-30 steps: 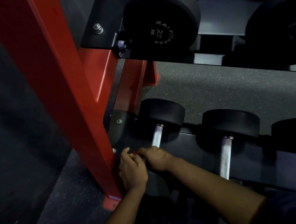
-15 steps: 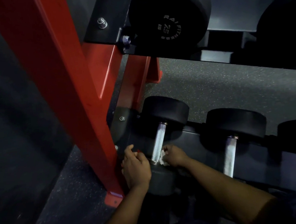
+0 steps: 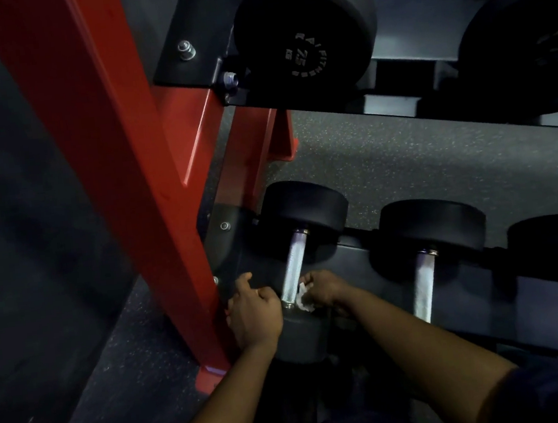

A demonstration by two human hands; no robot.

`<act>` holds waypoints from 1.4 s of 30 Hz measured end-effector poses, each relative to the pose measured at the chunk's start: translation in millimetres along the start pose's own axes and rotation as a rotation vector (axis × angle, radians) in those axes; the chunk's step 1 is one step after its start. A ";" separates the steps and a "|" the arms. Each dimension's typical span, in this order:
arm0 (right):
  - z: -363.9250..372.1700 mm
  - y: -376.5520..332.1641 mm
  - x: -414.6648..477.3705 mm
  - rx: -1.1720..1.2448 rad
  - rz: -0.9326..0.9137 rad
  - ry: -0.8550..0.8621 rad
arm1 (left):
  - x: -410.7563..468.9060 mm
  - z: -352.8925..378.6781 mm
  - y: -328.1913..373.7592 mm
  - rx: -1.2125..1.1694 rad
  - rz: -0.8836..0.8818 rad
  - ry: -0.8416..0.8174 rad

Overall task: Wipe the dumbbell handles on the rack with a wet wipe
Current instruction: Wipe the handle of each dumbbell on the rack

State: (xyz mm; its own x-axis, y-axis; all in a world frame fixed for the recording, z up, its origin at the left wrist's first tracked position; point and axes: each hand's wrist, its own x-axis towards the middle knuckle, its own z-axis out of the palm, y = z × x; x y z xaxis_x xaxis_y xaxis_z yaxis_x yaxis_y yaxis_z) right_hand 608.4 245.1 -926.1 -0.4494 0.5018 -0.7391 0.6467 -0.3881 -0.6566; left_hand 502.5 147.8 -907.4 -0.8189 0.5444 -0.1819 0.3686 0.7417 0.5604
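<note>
Head view: right hand (image 3: 320,291), now apart from left hand (image 3: 253,312) (curled, hold unclear), pinches wipe (image 3: 303,301) on left-end dumbbell handle (image 3: 292,268); wiping begins.

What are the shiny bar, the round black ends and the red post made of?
The dumbbell handle looks like bare steel: silvery, glinting, with a rough knurled grip. The dumbbell heads seem rubber or rubber-coated: dull matte black, no shine. The rack post looks like painted metal: smooth red with a soft sheen.
</note>
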 end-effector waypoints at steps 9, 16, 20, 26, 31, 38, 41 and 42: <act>-20.9 20.5 -23.7 0.396 -0.026 0.186 | 10.1 -7.4 16.8 0.253 0.064 -0.271; -44.0 30.0 -49.6 0.346 -0.086 0.489 | -20.2 3.9 68.0 0.236 0.506 -0.282; -70.5 41.4 -69.5 0.208 -0.125 0.593 | -44.2 19.0 87.0 0.163 0.626 -0.316; -110.0 61.7 -110.5 -0.042 -0.199 0.735 | -77.9 40.6 97.7 0.109 0.617 -0.404; -133.0 89.9 -129.8 -0.179 -0.337 0.761 | -115.2 64.3 104.3 0.099 0.452 -0.386; -147.9 127.5 -138.2 -0.488 -0.516 0.513 | -173.8 93.4 94.8 0.031 0.307 -0.328; -145.5 132.4 -137.9 -0.543 -0.534 0.488 | -178.9 91.8 92.9 0.011 0.309 -0.309; -145.5 130.7 -136.9 -0.586 -0.534 0.496 | -178.7 90.6 92.5 0.006 0.300 -0.310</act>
State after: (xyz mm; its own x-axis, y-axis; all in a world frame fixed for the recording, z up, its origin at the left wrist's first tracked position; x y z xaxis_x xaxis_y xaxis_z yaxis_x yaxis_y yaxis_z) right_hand 844.1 238.2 -888.8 -0.5493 0.8264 -0.1240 0.6988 0.3729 -0.6104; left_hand 722.8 154.6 -896.2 -0.5043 0.8275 -0.2467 0.5732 0.5345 0.6212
